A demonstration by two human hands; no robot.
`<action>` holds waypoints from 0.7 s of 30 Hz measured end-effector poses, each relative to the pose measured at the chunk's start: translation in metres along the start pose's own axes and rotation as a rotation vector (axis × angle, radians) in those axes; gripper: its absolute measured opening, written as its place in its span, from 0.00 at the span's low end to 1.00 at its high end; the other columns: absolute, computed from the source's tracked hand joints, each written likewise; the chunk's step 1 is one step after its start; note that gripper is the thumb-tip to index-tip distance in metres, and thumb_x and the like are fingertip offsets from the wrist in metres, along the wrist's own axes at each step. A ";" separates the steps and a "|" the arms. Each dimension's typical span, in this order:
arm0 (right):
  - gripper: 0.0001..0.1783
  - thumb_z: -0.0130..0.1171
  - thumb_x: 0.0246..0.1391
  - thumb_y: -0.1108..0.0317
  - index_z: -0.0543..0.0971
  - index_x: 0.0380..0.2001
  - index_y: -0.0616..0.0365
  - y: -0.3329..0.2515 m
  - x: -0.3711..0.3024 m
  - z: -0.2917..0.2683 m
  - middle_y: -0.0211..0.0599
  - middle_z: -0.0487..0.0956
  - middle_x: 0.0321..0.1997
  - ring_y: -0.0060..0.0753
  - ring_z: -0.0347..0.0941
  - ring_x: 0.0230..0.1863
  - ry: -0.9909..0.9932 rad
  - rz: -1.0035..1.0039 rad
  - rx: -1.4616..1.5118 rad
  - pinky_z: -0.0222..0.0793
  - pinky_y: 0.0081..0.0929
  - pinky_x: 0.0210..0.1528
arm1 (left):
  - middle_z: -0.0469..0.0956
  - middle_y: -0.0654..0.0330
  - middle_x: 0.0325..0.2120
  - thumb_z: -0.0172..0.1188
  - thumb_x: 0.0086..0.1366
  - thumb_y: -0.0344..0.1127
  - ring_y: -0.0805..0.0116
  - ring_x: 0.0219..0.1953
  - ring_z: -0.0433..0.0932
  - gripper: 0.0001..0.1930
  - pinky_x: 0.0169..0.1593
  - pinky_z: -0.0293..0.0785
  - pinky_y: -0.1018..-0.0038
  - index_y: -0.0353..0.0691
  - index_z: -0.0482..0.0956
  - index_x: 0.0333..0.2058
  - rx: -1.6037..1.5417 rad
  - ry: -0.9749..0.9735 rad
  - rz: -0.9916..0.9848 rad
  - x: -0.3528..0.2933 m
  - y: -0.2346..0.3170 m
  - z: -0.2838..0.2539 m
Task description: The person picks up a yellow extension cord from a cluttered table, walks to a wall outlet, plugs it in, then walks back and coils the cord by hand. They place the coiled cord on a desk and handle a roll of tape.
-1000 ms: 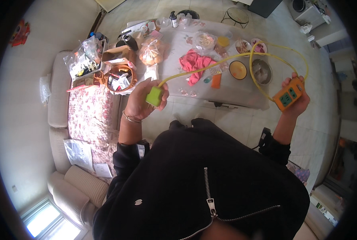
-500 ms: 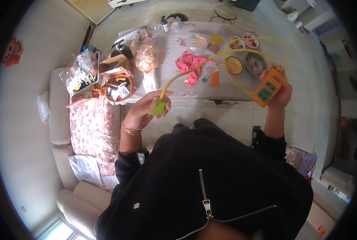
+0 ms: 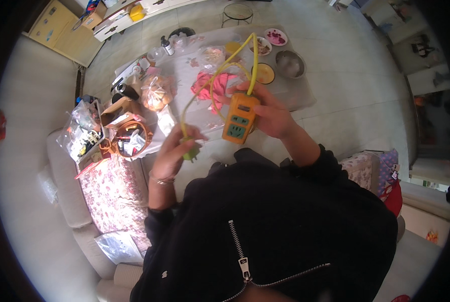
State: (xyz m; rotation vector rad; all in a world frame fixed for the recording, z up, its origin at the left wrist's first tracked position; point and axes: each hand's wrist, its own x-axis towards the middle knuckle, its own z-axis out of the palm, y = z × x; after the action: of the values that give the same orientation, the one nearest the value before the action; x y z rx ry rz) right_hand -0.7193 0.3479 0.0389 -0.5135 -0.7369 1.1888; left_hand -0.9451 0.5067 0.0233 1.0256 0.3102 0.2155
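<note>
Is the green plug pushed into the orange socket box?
No, the left hand holds the green plug apart from the orange socket box in the right hand.

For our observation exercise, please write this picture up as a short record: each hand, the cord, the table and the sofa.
Left hand: holds a green plug, prongs toward the wearer
Right hand: holds an orange socket block, green socket faces visible
Cord: yellow, looped
Table: bears a pink cloth, a yellow bowl and a metal bowl
Sofa: at left, with a floral cover
</note>
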 end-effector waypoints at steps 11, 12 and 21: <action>0.26 0.50 0.59 0.70 0.63 0.61 0.58 0.026 0.036 0.015 0.36 0.72 0.54 0.24 0.66 0.55 -0.066 0.176 -0.607 0.64 0.25 0.56 | 0.77 0.62 0.39 0.68 0.52 0.24 0.74 0.41 0.76 0.26 0.44 0.75 0.76 0.36 0.69 0.50 0.459 0.236 0.115 0.016 -0.013 0.015; 0.25 0.54 0.58 0.69 0.66 0.59 0.58 0.022 0.035 0.015 0.33 0.76 0.48 0.20 0.70 0.47 -0.034 0.176 -0.703 0.67 0.21 0.48 | 0.77 0.61 0.39 0.68 0.52 0.24 0.74 0.41 0.76 0.26 0.45 0.75 0.77 0.36 0.69 0.49 0.538 0.284 0.133 0.015 -0.013 0.014; 0.23 0.67 0.48 0.66 0.77 0.48 0.60 0.014 0.036 0.023 0.32 0.80 0.39 0.18 0.73 0.35 0.071 0.186 -0.932 0.68 0.18 0.37 | 0.78 0.61 0.39 0.70 0.50 0.26 0.75 0.41 0.76 0.25 0.44 0.74 0.77 0.38 0.71 0.47 0.632 0.304 0.246 0.013 -0.014 0.014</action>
State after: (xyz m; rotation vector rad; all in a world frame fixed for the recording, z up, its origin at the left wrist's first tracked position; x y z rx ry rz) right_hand -0.7387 0.3861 0.0530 -1.4094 -1.1899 0.9340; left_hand -0.9280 0.4925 0.0160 1.6634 0.5484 0.5192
